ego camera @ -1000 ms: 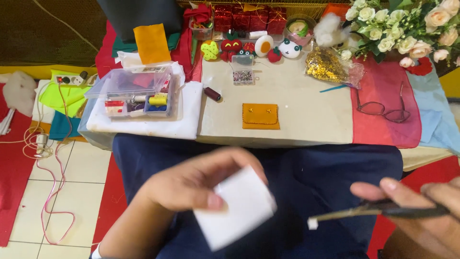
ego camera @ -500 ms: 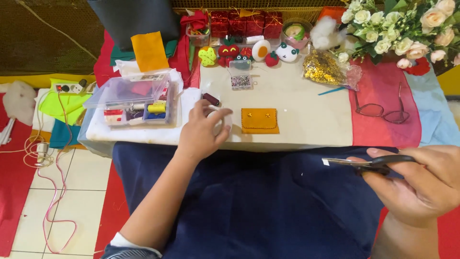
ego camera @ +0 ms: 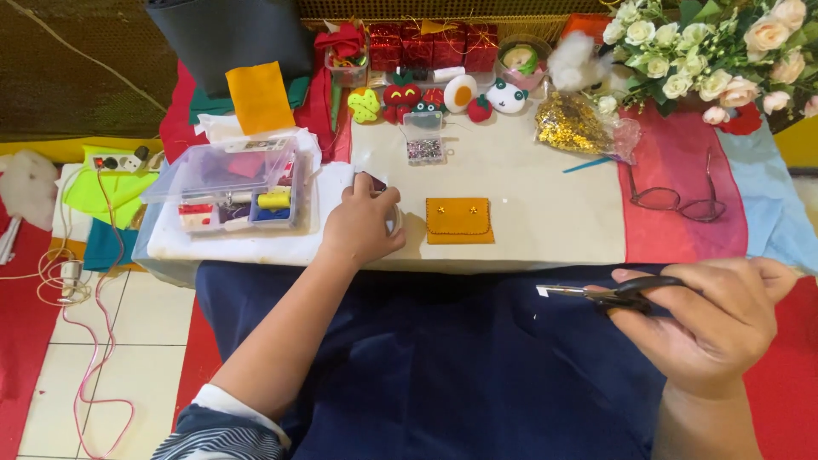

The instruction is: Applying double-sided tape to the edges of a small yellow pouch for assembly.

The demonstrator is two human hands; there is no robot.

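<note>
My left hand rests on the cream table top, fingers curled, with a sliver of a white piece showing under it. A small dark maroon object lies at its fingertips. Just right of that hand lies an orange felt pouch with two gold studs. My right hand hovers over my dark blue lap and grips black-handled scissors, blades shut and pointing left.
A clear plastic sewing box with thread spools sits on white cloth at left. A small bead box, felt figures, a bag of gold sequins, glasses and flowers fill the back. Cables trail on the floor.
My left hand carried the white piece from my lap up to the table and now lies over it. The right hand with the scissors shifted slightly right.
</note>
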